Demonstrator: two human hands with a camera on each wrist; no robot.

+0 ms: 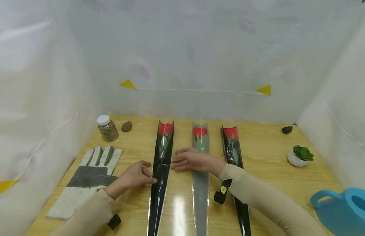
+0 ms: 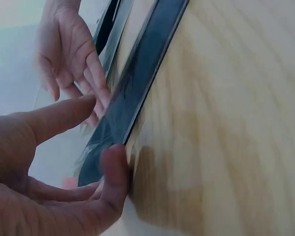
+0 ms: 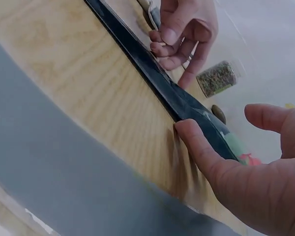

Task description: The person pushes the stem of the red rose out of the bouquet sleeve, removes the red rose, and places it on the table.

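Observation:
Three wrapped red roses lie lengthwise on the table: a left rose in a black sleeve (image 1: 160, 183), a middle one in a clear grey sleeve (image 1: 201, 186) and a right one in a black sleeve (image 1: 234, 152). At the left rose's left edge is my left hand (image 1: 133, 175), thumb reaching over the sleeve and fingers loosely bent beside it. My right hand (image 1: 194, 159) faces it from the other side, crossing above the middle rose. In the right wrist view, a straight fingertip (image 3: 187, 125) meets the black sleeve's edge. Neither hand is closed around the rose.
Left of the roses lie a work glove (image 1: 82, 183), a white-lidded jar (image 1: 108, 130) and a brown stone (image 1: 127, 126). To the right are a black stone (image 1: 286, 129), a potted succulent (image 1: 298, 158) and a blue watering can (image 1: 338, 209). Plastic sheeting (image 1: 200, 59) encloses the back and sides.

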